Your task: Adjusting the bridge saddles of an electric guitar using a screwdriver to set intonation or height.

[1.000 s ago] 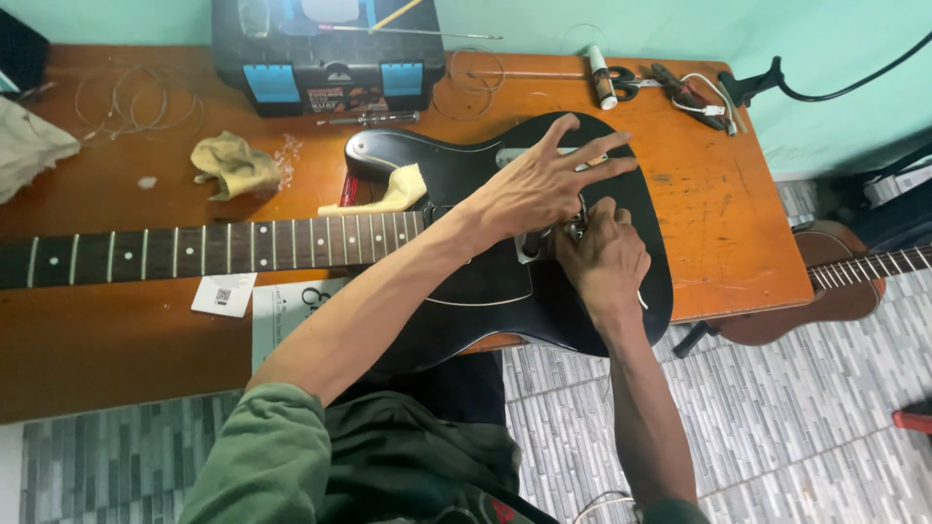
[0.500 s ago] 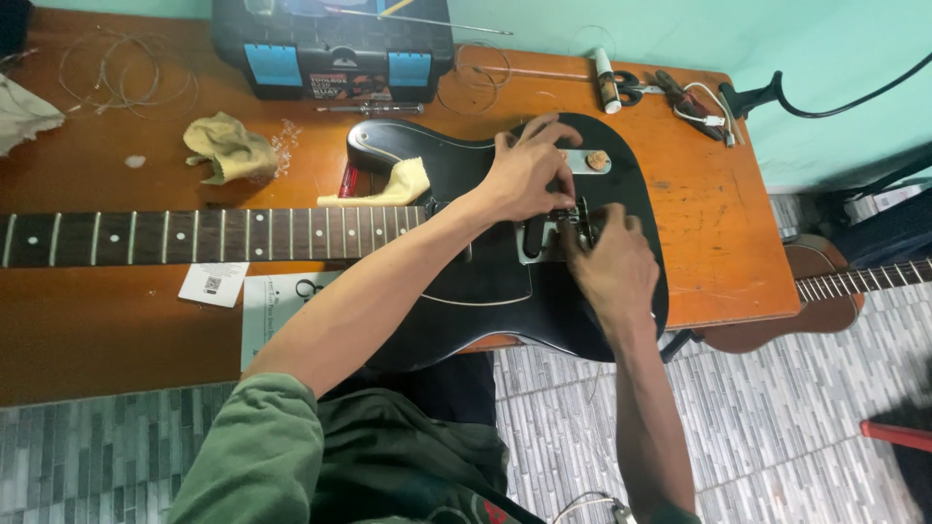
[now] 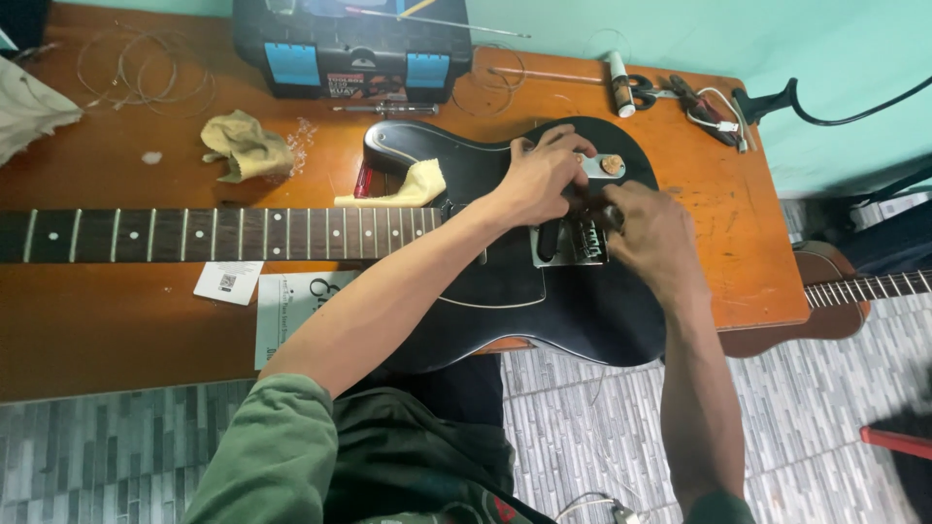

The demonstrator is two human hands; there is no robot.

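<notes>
Both hands work at the black electric guitar's [image 3: 505, 281] bridge [image 3: 573, 243]: left hand [image 3: 539, 180] presses down, fingers curled; right hand [image 3: 655, 238] pinches something hidden; steady pressure comes next.

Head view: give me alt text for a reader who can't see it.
Both hands, left hand and right hand, work at the metal bridge of a black electric guitar lying on an orange-brown wooden table. A yellow cloth and black toolbox sit behind it.

Well left of the left hand [image 3: 534, 180], a small white tag [image 3: 227, 282] touches a larger white paper sheet [image 3: 296, 303]; a black toolbox's red-and-white label [image 3: 366, 85] lies beyond.
</notes>
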